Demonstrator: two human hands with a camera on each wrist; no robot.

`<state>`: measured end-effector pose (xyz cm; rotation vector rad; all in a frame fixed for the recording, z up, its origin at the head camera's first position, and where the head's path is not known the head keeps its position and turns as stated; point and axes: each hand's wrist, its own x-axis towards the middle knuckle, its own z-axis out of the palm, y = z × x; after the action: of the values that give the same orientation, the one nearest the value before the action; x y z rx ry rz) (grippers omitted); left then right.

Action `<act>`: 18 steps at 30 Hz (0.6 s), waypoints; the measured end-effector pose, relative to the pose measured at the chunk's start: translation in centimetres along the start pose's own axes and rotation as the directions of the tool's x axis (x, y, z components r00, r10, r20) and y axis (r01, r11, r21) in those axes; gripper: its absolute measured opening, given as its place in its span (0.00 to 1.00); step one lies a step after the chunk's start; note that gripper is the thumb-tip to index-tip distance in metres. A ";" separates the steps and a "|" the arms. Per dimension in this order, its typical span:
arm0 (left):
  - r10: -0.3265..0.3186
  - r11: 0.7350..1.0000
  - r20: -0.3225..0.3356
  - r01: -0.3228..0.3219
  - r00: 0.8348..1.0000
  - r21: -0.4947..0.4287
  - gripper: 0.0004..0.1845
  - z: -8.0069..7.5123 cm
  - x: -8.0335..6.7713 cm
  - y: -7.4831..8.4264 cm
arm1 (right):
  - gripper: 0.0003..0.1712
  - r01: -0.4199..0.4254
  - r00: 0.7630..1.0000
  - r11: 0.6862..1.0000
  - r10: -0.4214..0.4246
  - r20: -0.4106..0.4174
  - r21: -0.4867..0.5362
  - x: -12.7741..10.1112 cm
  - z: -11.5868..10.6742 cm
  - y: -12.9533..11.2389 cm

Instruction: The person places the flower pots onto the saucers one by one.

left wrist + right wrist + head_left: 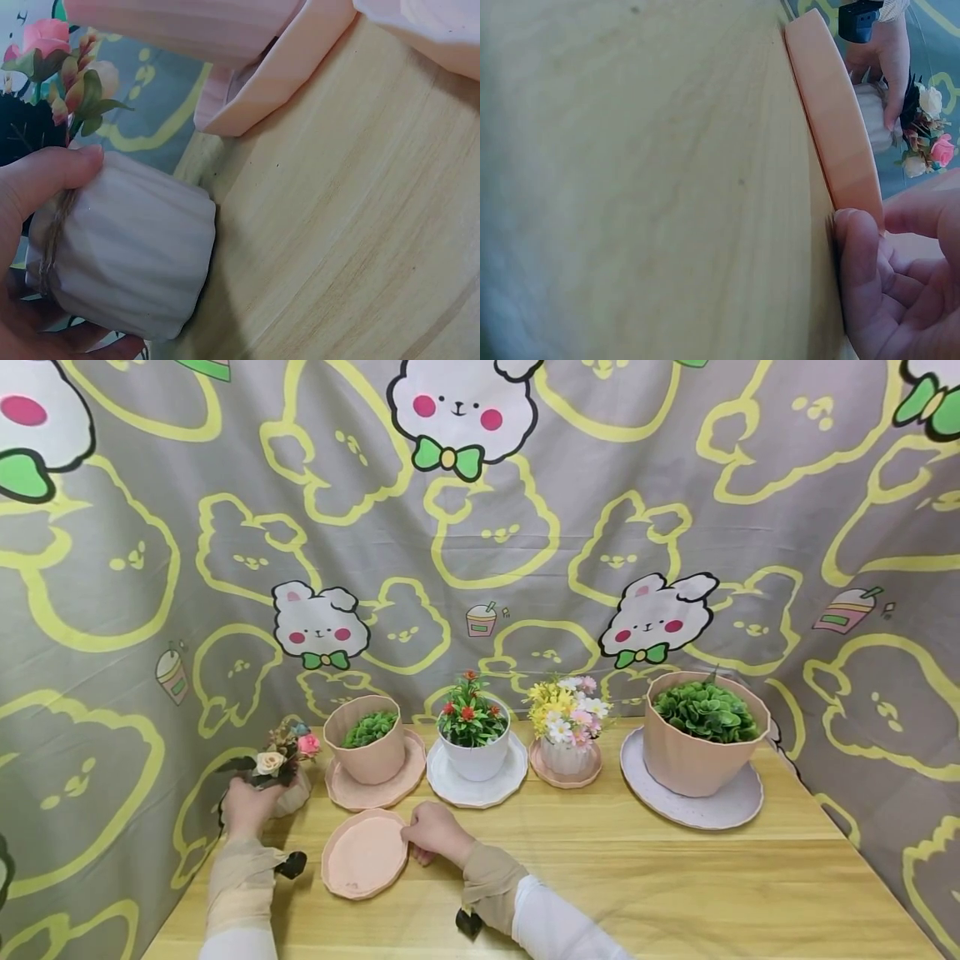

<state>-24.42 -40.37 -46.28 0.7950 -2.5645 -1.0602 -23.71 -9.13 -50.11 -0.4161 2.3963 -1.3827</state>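
Gripping a small ribbed pot (131,247) of flowers, left hand (246,806) curled round it, right hand (435,831) pinching the empty pink saucer's (363,853) rim, saucer between both hands

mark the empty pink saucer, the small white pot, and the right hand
empty pink saucer (363,856), head view, bare middle of the dish
small white pot (127,251), left wrist view, ribbed side wall
right hand (435,831), head view, back of the hand

Lined up along the far edge of the light wooden table (675,893), left to right: pink ribbed pot of green leaves on a pink saucer (367,750), white pot of red flowers (474,735), small pot of yellow and pink flowers (566,727), large pink pot of greenery (701,735), before a rabbit-print grey cloth backdrop (480,510).
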 end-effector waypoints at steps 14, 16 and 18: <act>0.076 0.997 -0.055 -0.077 0.996 -0.006 0.45 -0.5 -1.1 1.3 | 0.18 -0.003 1.000 1.000 0.003 0.003 0.002 0.4 0.2 0.3; 0.090 0.996 -0.064 -0.091 0.994 -0.011 0.44 -0.7 -1.5 1.8 | 0.17 -0.001 1.000 1.000 0.001 0.005 0.004 0.4 0.2 0.3; 0.103 0.995 -0.068 -0.104 0.992 -0.014 0.44 -1.0 -1.9 2.2 | 0.17 0.000 1.000 1.000 0.000 0.007 0.006 0.4 0.1 0.3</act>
<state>-23.36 -38.57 -44.08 0.6740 -2.5076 -1.0061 -24.07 -9.27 -50.54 -0.4183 2.3860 -1.3858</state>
